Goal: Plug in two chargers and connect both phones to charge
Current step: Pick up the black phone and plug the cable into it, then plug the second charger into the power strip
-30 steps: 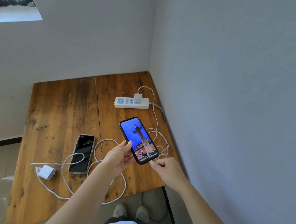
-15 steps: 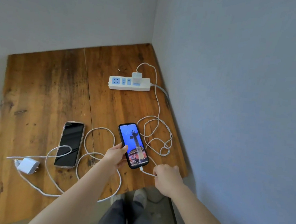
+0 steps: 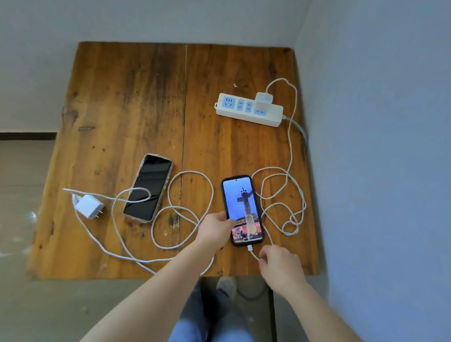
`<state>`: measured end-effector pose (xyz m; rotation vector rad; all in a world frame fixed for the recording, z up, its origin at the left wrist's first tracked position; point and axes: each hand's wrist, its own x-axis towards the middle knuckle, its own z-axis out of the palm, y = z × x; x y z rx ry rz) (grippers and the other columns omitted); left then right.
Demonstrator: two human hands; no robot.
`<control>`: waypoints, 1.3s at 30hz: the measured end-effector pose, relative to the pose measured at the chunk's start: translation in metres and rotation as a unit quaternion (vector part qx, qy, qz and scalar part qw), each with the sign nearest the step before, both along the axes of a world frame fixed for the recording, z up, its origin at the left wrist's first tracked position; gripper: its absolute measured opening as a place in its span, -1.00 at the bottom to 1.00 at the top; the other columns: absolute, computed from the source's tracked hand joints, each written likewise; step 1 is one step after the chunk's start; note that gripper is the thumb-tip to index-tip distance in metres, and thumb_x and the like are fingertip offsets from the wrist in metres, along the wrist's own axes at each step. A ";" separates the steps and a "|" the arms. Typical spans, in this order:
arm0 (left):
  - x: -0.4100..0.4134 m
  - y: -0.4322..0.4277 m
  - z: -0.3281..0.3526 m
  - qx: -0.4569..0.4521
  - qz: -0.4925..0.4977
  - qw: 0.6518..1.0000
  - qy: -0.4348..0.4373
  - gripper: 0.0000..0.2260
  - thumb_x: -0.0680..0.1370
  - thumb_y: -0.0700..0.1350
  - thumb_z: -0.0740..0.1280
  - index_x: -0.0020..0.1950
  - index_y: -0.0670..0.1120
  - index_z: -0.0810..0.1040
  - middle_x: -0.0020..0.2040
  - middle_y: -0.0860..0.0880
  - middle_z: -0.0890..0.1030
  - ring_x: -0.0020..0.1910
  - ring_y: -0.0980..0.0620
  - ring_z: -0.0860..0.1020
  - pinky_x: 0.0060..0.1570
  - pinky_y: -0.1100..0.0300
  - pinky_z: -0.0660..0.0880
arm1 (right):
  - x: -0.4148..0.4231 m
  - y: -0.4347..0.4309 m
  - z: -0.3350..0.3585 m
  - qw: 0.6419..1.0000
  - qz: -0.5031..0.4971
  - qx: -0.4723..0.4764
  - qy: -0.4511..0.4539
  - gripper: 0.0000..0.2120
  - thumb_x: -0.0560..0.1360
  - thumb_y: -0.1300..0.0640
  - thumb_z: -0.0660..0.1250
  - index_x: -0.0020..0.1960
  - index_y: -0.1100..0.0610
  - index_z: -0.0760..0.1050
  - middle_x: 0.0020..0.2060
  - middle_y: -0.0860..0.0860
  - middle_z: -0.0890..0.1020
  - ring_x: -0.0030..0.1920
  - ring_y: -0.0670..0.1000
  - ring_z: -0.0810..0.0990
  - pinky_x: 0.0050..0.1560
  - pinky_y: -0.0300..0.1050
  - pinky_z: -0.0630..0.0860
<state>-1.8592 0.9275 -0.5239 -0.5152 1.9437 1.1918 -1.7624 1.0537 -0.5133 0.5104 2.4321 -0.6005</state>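
Observation:
A black-cased phone with a lit screen lies on the wooden table, a white cable plugged into its near end. My left hand grips the phone's lower left edge. My right hand pinches that cable just below the plug. The cable runs in loops to a white charger seated in the power strip. A second phone, screen dark, lies to the left. A loose white charger with its own cable rests beside it, unplugged.
The table stands in a corner, with walls behind and close on the right. The power strip's cord drops off the right edge. My legs and shoes show below the near edge. Bare floor lies to the left.
The lit phone went from held tilted above the table to lying flat on it. My right hand slid back along the cable from the phone's plug. The camera tilted further down.

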 end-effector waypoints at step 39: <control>-0.046 -0.346 -0.003 -0.254 -0.343 0.903 0.043 -0.36 0.59 -0.05 0.15 0.57 0.01 -0.13 0.59 0.00 -0.17 0.55 -0.01 -0.09 0.45 -0.01 0.20 | -0.207 -0.305 0.021 0.955 -0.115 -0.270 -0.052 -0.66 0.31 -0.05 0.37 -0.02 0.15 0.54 -0.18 0.03 0.58 -0.23 -0.02 0.55 -0.22 -0.13 0.52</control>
